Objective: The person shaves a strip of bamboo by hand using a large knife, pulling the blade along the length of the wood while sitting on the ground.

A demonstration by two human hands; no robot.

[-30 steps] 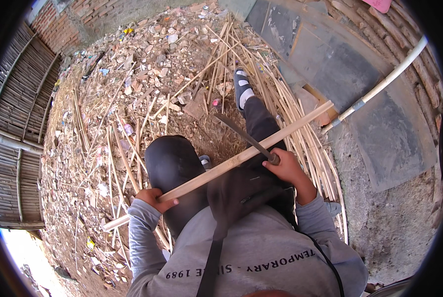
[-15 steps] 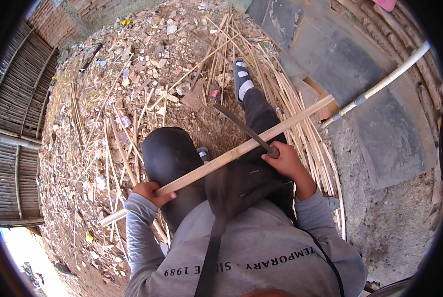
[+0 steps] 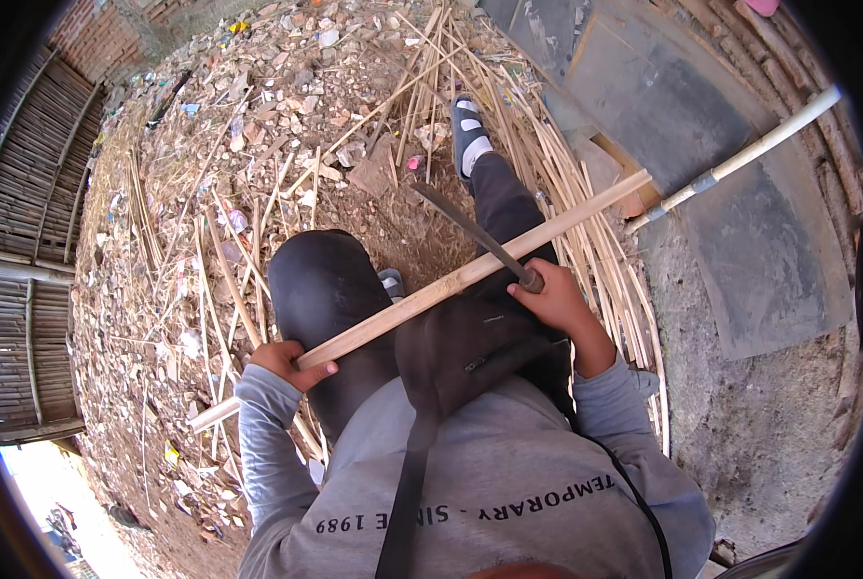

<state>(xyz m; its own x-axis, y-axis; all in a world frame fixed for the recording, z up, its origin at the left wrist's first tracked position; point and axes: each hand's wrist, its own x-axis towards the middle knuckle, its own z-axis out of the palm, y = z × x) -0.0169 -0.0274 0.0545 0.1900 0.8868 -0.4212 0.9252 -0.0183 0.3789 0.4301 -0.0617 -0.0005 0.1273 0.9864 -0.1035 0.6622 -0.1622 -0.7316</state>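
Observation:
A long, pale split bamboo strip (image 3: 422,297) slants across my lap, its far right end raised over the stick pile. My left hand (image 3: 288,364) is closed around the strip near its lower left end, with the thumb along the near side. In my right hand (image 3: 559,301), the fingers wrap the handle of a long dark-bladed knife (image 3: 462,222). The blade crosses the strip and points away to the upper left. Whether its edge touches the bamboo I cannot tell. A black bag (image 3: 451,352) on a strap rests against my lap below the strip.
Thin bamboo strips (image 3: 634,309) lie in a long pile on my right, with more scattered on the left. Broken brick and stone rubble (image 3: 258,125) covers the ground. Dark flat sheets (image 3: 769,251) and a pale pole (image 3: 740,169) are at right; a bamboo wall (image 3: 26,174) stands left.
The whole view has shifted slightly. Both hands keep their grips, and the knife still crosses the strip at nearly the same spot.

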